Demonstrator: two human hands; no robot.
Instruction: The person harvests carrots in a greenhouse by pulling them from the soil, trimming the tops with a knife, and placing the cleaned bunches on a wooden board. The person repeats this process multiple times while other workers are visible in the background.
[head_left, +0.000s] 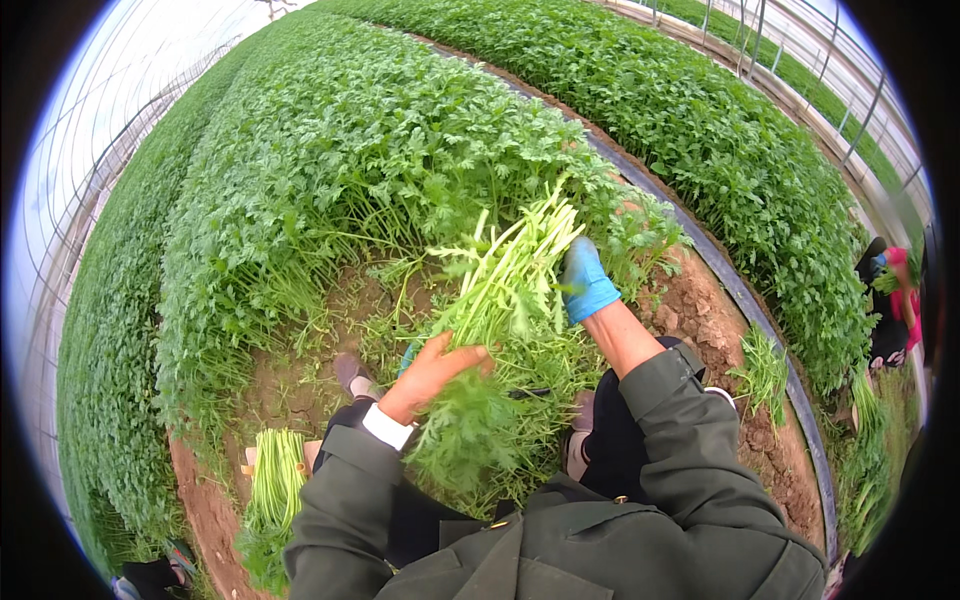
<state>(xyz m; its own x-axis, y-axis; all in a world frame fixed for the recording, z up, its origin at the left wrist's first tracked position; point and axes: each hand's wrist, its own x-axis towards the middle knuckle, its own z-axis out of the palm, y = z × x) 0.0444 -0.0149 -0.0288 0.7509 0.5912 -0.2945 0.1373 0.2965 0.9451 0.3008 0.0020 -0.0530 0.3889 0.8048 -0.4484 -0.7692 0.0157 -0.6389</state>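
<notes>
A bunch of cut leafy greens (517, 262) lies across my hands, its pale stem ends pointing up and away and its leafy tops hanging down near my lap. My bare left hand (442, 371) grips the lower, leafy part of the bunch. My right hand (586, 281), in a blue glove, is at the right side of the stems; the bunch and the glove's angle hide its fingers, so its grip cannot be made out. Loose leaves and stems (547, 375) cover the ground beneath, between my feet.
Standing greens (360, 135) grow densely ahead. A stacked bundle of stems (276, 472) rests at lower left, and a small pile of greens (761, 371) at right. A dark hose or edging strip (697, 232) curves along the right. Another person (892, 300) works at far right.
</notes>
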